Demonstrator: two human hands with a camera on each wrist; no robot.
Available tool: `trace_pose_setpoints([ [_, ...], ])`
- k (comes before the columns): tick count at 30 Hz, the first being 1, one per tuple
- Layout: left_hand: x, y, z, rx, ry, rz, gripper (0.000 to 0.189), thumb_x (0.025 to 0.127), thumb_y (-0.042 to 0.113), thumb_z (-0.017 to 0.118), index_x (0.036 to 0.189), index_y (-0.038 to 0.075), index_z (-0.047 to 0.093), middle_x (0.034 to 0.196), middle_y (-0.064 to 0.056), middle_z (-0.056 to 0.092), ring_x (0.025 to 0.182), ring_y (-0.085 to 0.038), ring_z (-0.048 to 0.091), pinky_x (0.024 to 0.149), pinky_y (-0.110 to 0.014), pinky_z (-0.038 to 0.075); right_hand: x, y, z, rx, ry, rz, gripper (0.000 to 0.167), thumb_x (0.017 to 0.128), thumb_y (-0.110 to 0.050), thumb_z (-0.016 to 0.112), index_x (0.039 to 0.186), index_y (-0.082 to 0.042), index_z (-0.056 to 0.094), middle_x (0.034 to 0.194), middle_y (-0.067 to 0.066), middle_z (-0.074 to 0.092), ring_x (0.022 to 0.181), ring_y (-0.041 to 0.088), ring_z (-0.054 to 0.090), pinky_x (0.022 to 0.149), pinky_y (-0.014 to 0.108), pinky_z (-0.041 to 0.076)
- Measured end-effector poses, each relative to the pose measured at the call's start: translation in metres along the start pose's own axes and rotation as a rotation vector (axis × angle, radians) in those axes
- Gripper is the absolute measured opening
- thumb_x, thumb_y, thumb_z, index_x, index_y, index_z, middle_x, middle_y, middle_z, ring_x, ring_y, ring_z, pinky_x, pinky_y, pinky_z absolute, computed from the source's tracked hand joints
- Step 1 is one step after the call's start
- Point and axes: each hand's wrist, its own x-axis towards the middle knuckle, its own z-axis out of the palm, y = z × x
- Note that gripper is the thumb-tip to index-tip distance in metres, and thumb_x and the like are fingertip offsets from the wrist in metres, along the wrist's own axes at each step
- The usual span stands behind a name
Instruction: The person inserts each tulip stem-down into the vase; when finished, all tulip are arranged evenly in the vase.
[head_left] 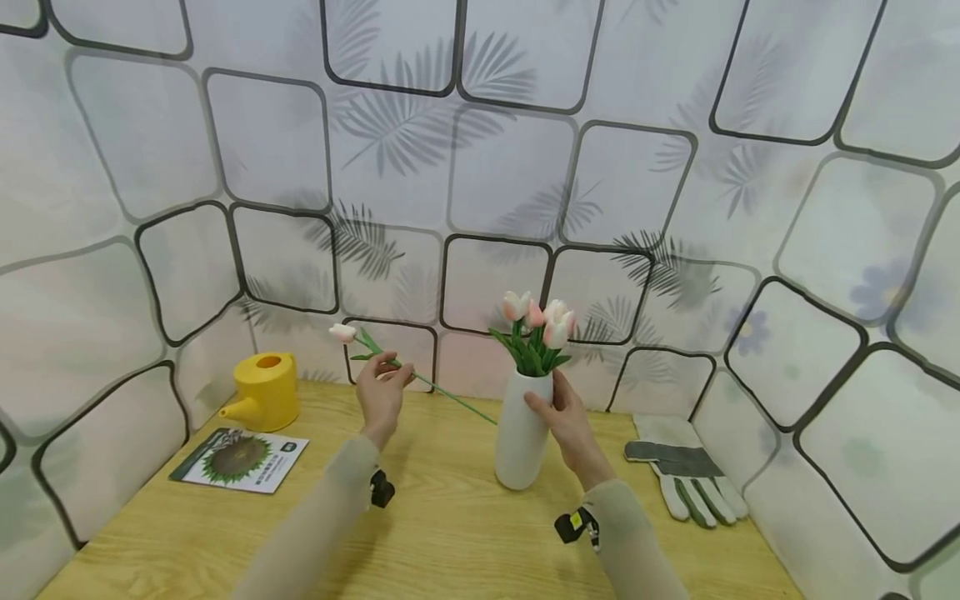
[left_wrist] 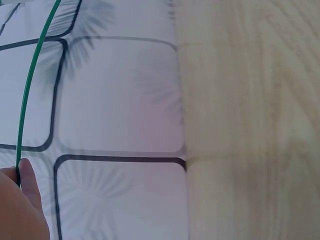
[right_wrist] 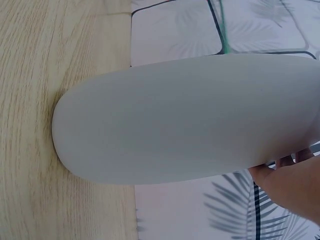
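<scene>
My left hand [head_left: 382,393] pinches the green stem of a single pale pink tulip [head_left: 343,332], left of the vase. The bloom points up and left, and the stem slants down to the right, its end near the vase's side. In the left wrist view, thumb and finger meet on the green stem [left_wrist: 29,85]. A white vase [head_left: 522,433] stands upright on the table, holding several pink and white tulips [head_left: 534,321] with green leaves. My right hand [head_left: 566,421] grips the vase's upper right side; the right wrist view shows fingers against the white vase [right_wrist: 175,120].
On the left stand a yellow watering can [head_left: 270,396] and, before it, a flat seed packet [head_left: 240,460] with a round plant picture. Grey and white gloves [head_left: 686,467] lie at the right. A patterned curtain [head_left: 495,183] closes off the back and sides of the wooden table [head_left: 450,533].
</scene>
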Motion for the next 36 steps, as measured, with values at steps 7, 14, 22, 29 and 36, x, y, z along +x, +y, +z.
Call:
trace_pose_setpoints([
  [7, 0.007, 0.022, 0.01, -0.133, 0.037, 0.052, 0.031, 0.083, -0.01, 0.07, 0.111, -0.001, 0.061, 0.097, -0.016, 0.054, 0.072, -0.012, 0.066, 0.078, -0.032, 0.06, -0.002, -0.001, -0.003, 0.007, 0.002, -0.002, 0.083, 0.095, -0.028, 0.066, 0.158, -0.014, 0.013, 0.161, 0.01, 0.025, 0.147, 0.029, 0.029, 0.12, 0.052, 0.024],
  [14, 0.009, 0.038, 0.02, -0.157, 0.051, 0.06, 0.031, 0.083, -0.008, 0.072, 0.111, -0.001, 0.062, 0.093, -0.01, 0.055, 0.071, -0.012, 0.066, 0.077, -0.03, 0.06, -0.001, 0.0, -0.006, 0.005, 0.011, -0.009, 0.084, 0.095, -0.028, 0.066, 0.158, -0.012, 0.012, 0.162, 0.011, 0.023, 0.147, 0.03, 0.027, 0.12, 0.053, 0.023],
  [22, 0.007, 0.052, 0.032, -0.202, 0.043, 0.108, 0.029, 0.084, -0.008, 0.071, 0.11, 0.0, 0.062, 0.094, -0.012, 0.054, 0.071, -0.013, 0.066, 0.078, -0.03, 0.06, -0.002, 0.002, -0.007, 0.017, 0.021, 0.003, 0.082, 0.094, -0.031, 0.067, 0.157, -0.015, 0.017, 0.159, 0.009, 0.03, 0.144, 0.029, 0.034, 0.119, 0.053, 0.026],
  [29, 0.007, 0.064, 0.036, -0.241, 0.077, 0.134, 0.03, 0.084, -0.007, 0.072, 0.111, 0.0, 0.062, 0.098, -0.014, 0.054, 0.072, -0.015, 0.066, 0.078, -0.029, 0.06, 0.001, 0.003, -0.001, 0.024, -0.003, -0.011, 0.082, 0.094, -0.031, 0.067, 0.157, -0.016, 0.017, 0.159, 0.009, 0.03, 0.145, 0.029, 0.033, 0.118, 0.053, 0.028],
  [36, 0.004, 0.072, 0.048, -0.274, 0.06, 0.125, 0.029, 0.084, -0.01, 0.07, 0.108, 0.002, 0.061, 0.097, -0.013, 0.054, 0.071, -0.014, 0.064, 0.079, -0.031, 0.06, 0.0, 0.002, -0.001, 0.018, 0.005, -0.016, 0.082, 0.094, -0.029, 0.067, 0.157, -0.013, 0.017, 0.159, 0.011, 0.029, 0.145, 0.031, 0.032, 0.118, 0.054, 0.027],
])
